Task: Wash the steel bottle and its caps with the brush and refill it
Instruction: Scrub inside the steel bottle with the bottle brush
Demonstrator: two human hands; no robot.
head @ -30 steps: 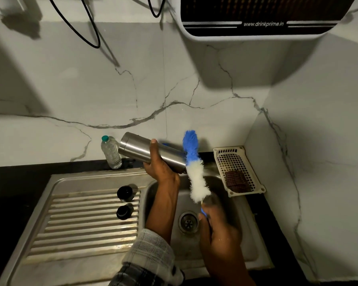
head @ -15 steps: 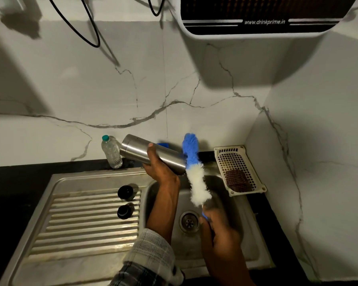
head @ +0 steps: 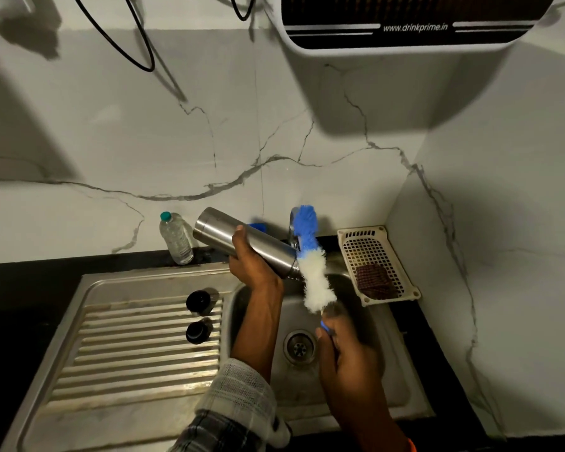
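My left hand (head: 253, 264) grips the steel bottle (head: 219, 234) round its middle and holds it tilted above the sink basin (head: 382, 363), its mouth pointing down to the right. My right hand (head: 343, 350) holds the blue handle of the bottle brush (head: 312, 265), whose white and blue bristles stand upright just beside the bottle's mouth. Two black caps (head: 200, 301) (head: 196, 331) sit on the ribbed drainboard (head: 137, 360) to the left of the basin.
A small plastic water bottle (head: 176, 238) with a green cap stands at the wall. A beige perforated tray (head: 372, 256) holding a brown scrubber (head: 374, 282) lies right of the basin. A tap (head: 293, 225) is behind the brush. A water purifier (head: 415, 21) hangs above.
The brush has lifted slightly and leans a little closer to the bottle's mouth. The bottle stays tilted in my left hand.
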